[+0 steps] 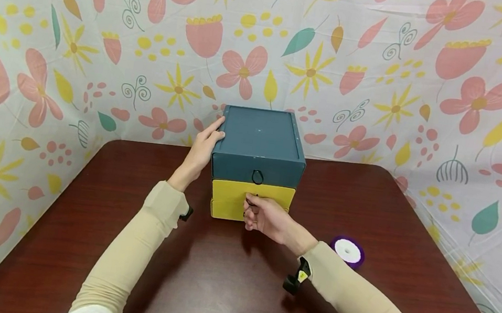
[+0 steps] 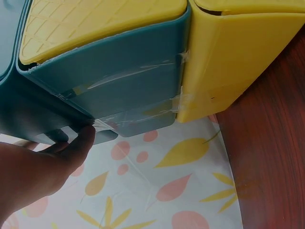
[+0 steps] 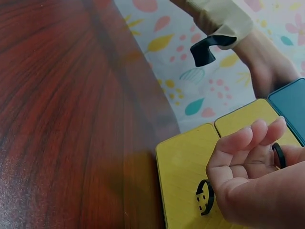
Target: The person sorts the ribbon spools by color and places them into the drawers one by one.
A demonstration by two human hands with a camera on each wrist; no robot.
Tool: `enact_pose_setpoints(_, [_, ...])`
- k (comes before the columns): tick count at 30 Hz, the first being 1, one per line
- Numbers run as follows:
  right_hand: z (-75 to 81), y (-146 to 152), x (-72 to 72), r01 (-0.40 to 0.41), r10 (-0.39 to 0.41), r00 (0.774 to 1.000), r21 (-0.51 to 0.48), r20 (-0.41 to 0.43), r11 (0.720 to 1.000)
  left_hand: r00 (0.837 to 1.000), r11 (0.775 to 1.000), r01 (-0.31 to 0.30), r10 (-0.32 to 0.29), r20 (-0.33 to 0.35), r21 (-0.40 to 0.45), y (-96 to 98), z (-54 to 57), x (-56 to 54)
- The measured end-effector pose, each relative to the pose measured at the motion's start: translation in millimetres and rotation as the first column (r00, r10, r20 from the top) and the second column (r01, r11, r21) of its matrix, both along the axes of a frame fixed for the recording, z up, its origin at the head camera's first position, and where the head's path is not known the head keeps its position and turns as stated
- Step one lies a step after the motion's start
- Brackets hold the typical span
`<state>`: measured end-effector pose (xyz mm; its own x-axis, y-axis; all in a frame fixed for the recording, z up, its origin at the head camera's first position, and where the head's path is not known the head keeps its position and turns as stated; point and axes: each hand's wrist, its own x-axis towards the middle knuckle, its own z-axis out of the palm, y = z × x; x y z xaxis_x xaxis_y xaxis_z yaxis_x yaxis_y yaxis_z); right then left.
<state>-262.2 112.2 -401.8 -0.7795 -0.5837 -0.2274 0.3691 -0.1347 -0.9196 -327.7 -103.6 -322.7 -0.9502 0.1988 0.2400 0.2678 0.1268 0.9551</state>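
Note:
A small drawer cabinet (image 1: 259, 131) stands on the table, with a teal top and teal front above yellow drawer fronts (image 1: 227, 191). My left hand (image 1: 203, 145) rests against its upper left side, fingertips at the top edge. In the left wrist view, clear tape (image 2: 138, 114) runs across the cabinet's side. My right hand (image 1: 269, 218) is in front of the yellow drawers, its fingers curled at a black loop pull (image 3: 279, 155), which it pinches. Another black loop pull (image 3: 206, 197) hangs on the lowest yellow front, and one more loop (image 1: 257, 177) on the teal front.
A round purple item with a white centre (image 1: 347, 251) lies on the dark red wooden table (image 1: 214, 289), beside my right forearm. A floral cloth (image 1: 266, 37) hangs behind the table and along both sides.

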Motion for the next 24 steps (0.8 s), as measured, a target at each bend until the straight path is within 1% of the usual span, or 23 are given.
enact_pose_setpoints(3, [-2.6,0,1.6,0.007,-0.007,1.000,-0.006,-0.011,1.000,1.000,1.000,-0.005,0.005,-0.006,-0.004,0.3,0.4,0.2])
enact_pose_setpoints(6, [-8.9,0,8.0,-0.002,0.002,1.000,0.016,-0.010,1.000,1.000,1.000,-0.008,0.007,-0.010,-0.009,0.1,0.7,0.9])
enact_pose_setpoints(9, [-17.0,-1,17.0,-0.040,0.039,0.999,0.068,0.023,0.997,1.000,1.000,-0.007,0.007,-0.009,-0.012,-0.2,1.0,1.9])
enact_pose_setpoints(11, [-21.6,-2,21.8,-0.047,0.042,0.998,0.103,0.054,0.994,1.000,1.000,-0.007,0.007,-0.009,-0.016,-1.0,1.1,2.8])
enact_pose_setpoints(13, [-24.7,-3,24.1,-0.024,0.014,0.997,0.135,0.078,0.991,1.000,1.000,-0.012,0.012,-0.015,-0.014,-1.5,1.4,2.7])
enact_pose_setpoints(15, [-26.9,-4,23.8,0.023,-0.041,0.994,0.164,0.105,0.986,1.000,1.000,-0.019,0.019,-0.022,-0.018,-1.6,1.8,2.6])
enact_pose_setpoints(17, [-28.5,-4,21.8,0.064,-0.092,0.985,0.187,0.144,0.980,1.000,1.000,-0.020,0.020,-0.022,-0.020,-1.5,1.8,2.1])
enact_pose_setpoints(19, [-30.2,-4,18.7,0.089,-0.126,0.973,0.194,0.191,0.977,1.000,1.000,-0.021,0.020,-0.015,-0.022,-1.3,1.9,2.4])
enact_pose_setpoints(21, [-31.5,-5,15.7,0.108,-0.148,0.961,0.177,0.234,0.978,1.000,1.000,-0.018,0.018,-0.008,-0.025,-1.0,1.7,2.2])
enact_pose_setpoints(24, [-33.9,-6,11.7,0.148,-0.171,0.947,0.101,0.272,0.984,1.000,1.000,-0.013,0.012,-0.005,-0.010,0.1,1.9,2.3])
